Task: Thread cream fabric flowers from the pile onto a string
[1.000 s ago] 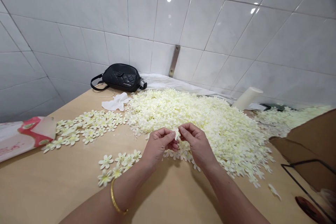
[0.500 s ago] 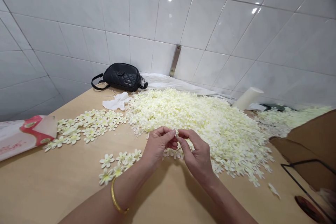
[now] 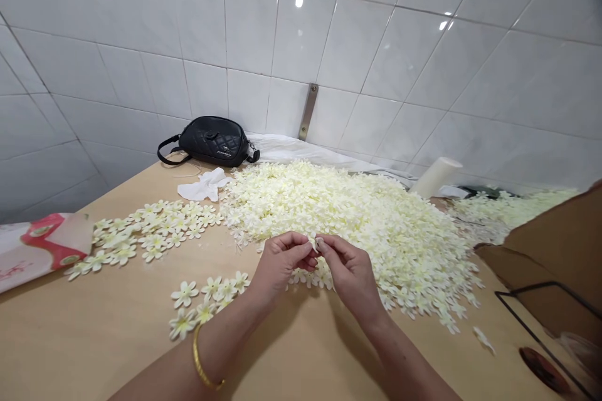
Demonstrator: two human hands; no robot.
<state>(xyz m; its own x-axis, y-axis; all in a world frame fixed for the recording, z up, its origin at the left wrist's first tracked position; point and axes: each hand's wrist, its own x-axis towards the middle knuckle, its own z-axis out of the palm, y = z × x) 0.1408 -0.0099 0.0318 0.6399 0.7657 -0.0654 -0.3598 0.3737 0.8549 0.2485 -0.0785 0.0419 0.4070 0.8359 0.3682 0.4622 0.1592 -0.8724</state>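
Observation:
Just in front of a big heap of pale yellow artificial flowers (image 3: 348, 213), my two hands meet fingertip to fingertip. My left hand (image 3: 285, 263), below a gold bangle (image 3: 203, 360), pinches a small white flower (image 3: 314, 242). The thumb and forefinger of my right hand (image 3: 350, 269) close on the same flower from the other side. Fingers cover most of it, so its shape is hard to make out. Several flowers (image 3: 207, 301) with yellow centres lie flat on the table (image 3: 117, 338) beside my left forearm.
More flat flowers (image 3: 155, 225) spread at the left, next to a red and white tissue pack (image 3: 51, 247). A crumpled tissue (image 3: 204, 185) and a black bag (image 3: 209, 141) sit behind. At right are a white roll (image 3: 435, 177) and brown cardboard (image 3: 550, 257).
The view has shifted slightly, so the table things appear a little further left. My right fingers have rolled or turned a little at the flower; both hands stay together.

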